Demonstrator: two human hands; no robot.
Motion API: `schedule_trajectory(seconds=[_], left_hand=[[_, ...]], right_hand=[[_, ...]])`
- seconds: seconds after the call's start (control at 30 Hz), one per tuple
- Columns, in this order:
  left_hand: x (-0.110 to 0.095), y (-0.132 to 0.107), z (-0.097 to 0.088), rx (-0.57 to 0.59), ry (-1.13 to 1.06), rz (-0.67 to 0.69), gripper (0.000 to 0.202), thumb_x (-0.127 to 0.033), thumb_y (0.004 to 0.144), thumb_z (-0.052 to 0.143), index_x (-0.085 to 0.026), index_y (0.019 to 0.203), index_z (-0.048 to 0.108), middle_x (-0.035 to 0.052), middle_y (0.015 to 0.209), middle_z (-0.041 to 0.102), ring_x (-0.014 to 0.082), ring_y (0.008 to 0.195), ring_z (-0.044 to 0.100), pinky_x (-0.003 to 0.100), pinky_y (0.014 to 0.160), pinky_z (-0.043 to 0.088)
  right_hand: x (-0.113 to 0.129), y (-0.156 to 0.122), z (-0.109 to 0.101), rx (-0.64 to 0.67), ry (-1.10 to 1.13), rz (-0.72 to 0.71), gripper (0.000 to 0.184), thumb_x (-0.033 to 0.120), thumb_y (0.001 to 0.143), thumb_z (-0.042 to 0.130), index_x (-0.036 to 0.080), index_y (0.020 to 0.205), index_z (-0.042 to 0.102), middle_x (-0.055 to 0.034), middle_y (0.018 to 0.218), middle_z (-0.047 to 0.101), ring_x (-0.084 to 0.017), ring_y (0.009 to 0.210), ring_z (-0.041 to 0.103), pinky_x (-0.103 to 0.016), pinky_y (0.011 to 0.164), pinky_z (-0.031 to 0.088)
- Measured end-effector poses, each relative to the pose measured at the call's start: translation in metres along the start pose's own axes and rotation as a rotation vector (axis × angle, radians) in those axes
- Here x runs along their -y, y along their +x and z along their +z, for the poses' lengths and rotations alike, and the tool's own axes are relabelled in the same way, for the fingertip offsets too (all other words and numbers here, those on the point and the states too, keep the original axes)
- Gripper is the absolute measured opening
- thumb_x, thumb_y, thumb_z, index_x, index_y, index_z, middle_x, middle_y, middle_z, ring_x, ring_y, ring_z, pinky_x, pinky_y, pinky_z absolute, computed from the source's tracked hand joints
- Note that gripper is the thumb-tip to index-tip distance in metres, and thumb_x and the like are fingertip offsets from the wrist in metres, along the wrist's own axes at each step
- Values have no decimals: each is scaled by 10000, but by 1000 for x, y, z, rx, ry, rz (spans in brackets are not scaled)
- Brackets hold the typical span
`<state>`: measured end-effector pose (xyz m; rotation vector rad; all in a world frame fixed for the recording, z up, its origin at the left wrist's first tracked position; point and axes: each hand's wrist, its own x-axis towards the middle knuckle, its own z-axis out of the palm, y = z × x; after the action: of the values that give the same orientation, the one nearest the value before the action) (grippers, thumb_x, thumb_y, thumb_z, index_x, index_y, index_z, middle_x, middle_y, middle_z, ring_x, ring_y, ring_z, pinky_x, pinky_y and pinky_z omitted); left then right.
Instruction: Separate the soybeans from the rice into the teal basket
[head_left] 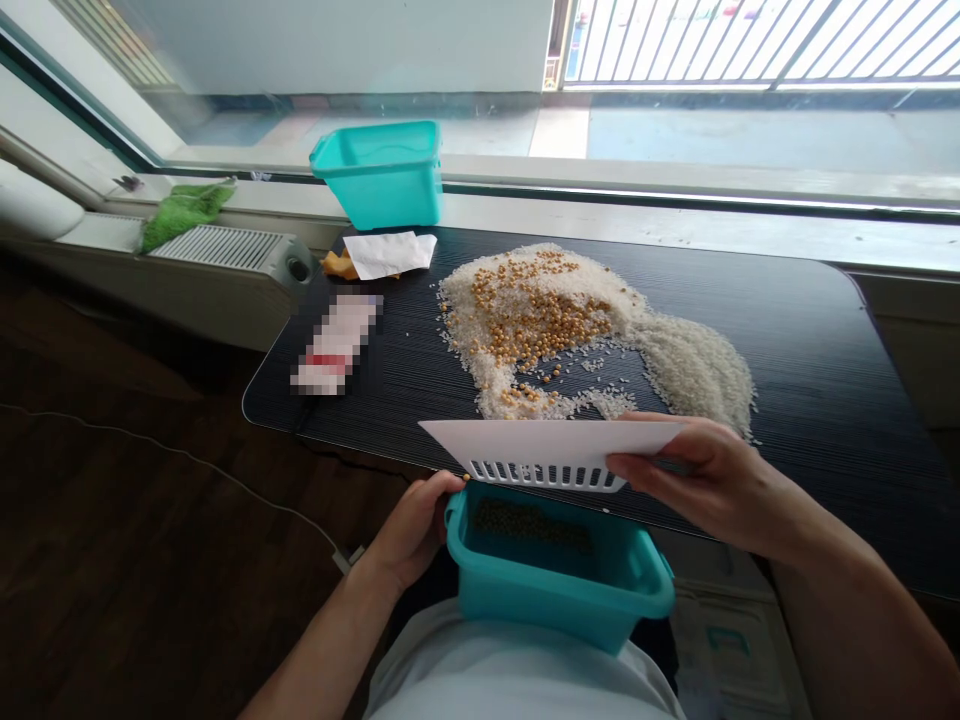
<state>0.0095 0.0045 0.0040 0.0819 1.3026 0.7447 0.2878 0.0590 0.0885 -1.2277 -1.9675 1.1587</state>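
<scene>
The white slotted tray hangs just past the near edge of the tabletop, over the open mouth of a teal bin. The right hand pinches its right end, thumb on top and fingers beneath. It looks like thin, stiff plastic, light enough to carry from one end. Held that way it will probably tip easily, and a grip on the plain rim, clear of the slots, seems safest.

The left hand is curled against the bin's left wall and rim, steadying it at the person's lap. Dark soybeans cover the bin's bottom. The bin is likely smooth and a little slippery, and heavier on the filled side.

On the tabletop beyond lies a spread heap of rice, with loose soybeans mixed through its left part. The grains would roll and scatter at a nudge. Toward the far left corner are a blurred packet, a white paper and a second teal bin. A green cloth rests on the radiator to the left.
</scene>
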Motion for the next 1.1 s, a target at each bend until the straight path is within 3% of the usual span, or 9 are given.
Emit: schedule_trajectory(seconds=[0.17, 0.33, 0.5, 0.67, 0.83, 0.97, 1.1], left_hand=[[2, 0, -1, 13, -2, 24, 120, -239, 609, 755, -151, 611, 674, -9, 560, 631, 105, 483, 514, 231, 523, 428], [2, 0, -1, 8, -7, 48, 178, -242, 567, 813, -155, 570, 658, -23, 522, 609, 95, 462, 495, 233, 520, 421], [1, -2, 4, -32, -28, 54, 181, -220, 529, 829, -157, 548, 660, -15, 523, 624, 109, 494, 530, 240, 544, 456], [1, -3, 8, -37, -47, 73, 173, -205, 516, 828, -135, 624, 712, -8, 567, 647, 119, 540, 549, 241, 550, 457], [1, -3, 6, -42, -33, 73, 172, -214, 529, 828, -142, 618, 699, -29, 539, 598, 107, 527, 513, 232, 543, 445], [2, -2, 5, -41, -17, 64, 169, -216, 546, 826, -154, 587, 675, -35, 516, 575, 105, 511, 505, 230, 533, 443], [3, -1, 4, -45, -22, 60, 175, -208, 556, 827, -164, 573, 659, -29, 531, 597, 108, 511, 523, 230, 533, 454]], right_hand=[[-2, -20, 3, -116, 97, 159, 247, 458, 869, 744, 231, 855, 840, -33, 729, 758, -176, 618, 667, -216, 516, 560], [-5, -36, 33, -285, 267, 352, 289, 512, 769, 811, 225, 746, 836, -31, 616, 718, -187, 537, 637, -259, 493, 571], [-12, -53, 50, -466, 293, 441, 228, 455, 734, 837, 228, 712, 830, -27, 666, 753, -191, 586, 668, -253, 539, 576], [-25, -78, 41, -637, 164, 510, 266, 495, 749, 831, 235, 693, 816, -31, 692, 777, -247, 637, 730, -331, 606, 634], [-36, -97, 15, -815, 57, 556, 235, 489, 727, 855, 259, 699, 817, -29, 711, 788, -283, 703, 770, -367, 690, 674], [-41, -101, -6, -805, 7, 619, 214, 450, 692, 894, 246, 685, 830, -55, 707, 789, -293, 690, 779, -312, 628, 669], [-31, -88, 1, -759, 130, 539, 217, 494, 724, 878, 284, 765, 836, -29, 746, 798, -276, 678, 770, -351, 650, 674]])
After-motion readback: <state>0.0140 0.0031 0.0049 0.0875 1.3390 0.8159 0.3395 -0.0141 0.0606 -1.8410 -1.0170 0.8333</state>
